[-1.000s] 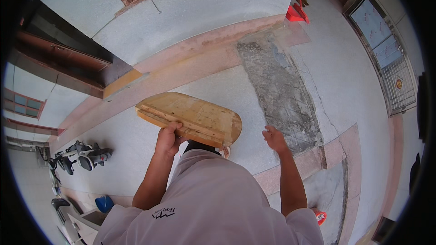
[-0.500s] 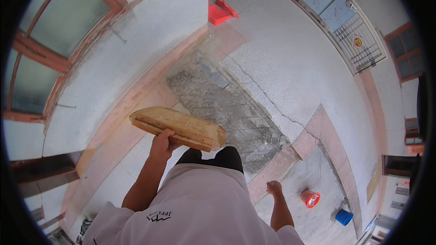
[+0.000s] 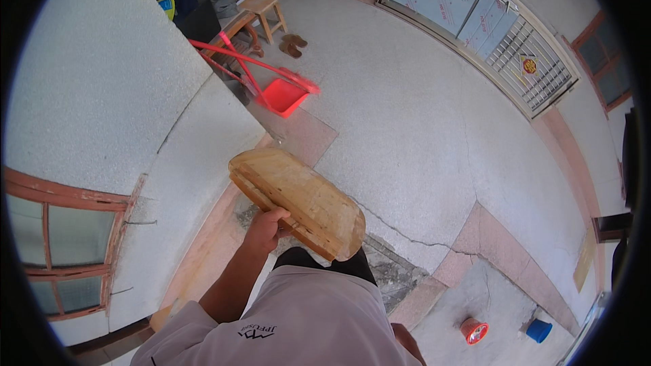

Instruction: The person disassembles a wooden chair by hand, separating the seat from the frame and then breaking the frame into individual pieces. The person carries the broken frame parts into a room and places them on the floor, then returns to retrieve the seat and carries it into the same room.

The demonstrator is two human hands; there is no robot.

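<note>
My left hand point(image 3: 266, 228) grips the near edge of a flat wooden board point(image 3: 298, 200) with rounded ends and a batten along one side. I carry it level in front of my body, above the pale speckled floor. Only a sliver of my right hand point(image 3: 409, 343) shows at the bottom edge beside my hip, too little to tell how its fingers are set. My light shirt fills the lower middle of the view.
A red dustpan point(image 3: 283, 95) with a long handle leans by the wall point(image 3: 102, 88) ahead. Beyond it stand a small wooden stool point(image 3: 263, 8) and slippers point(image 3: 293, 43). A metal gate point(image 3: 488, 24) lies ahead right. An orange tub point(image 3: 474, 330) and blue tub point(image 3: 540, 331) sit lower right.
I have turned, so the view swings from the grey floor patch toward the dustpan and gate. The board stays in my left hand. My right hand dropped to my side.
</note>
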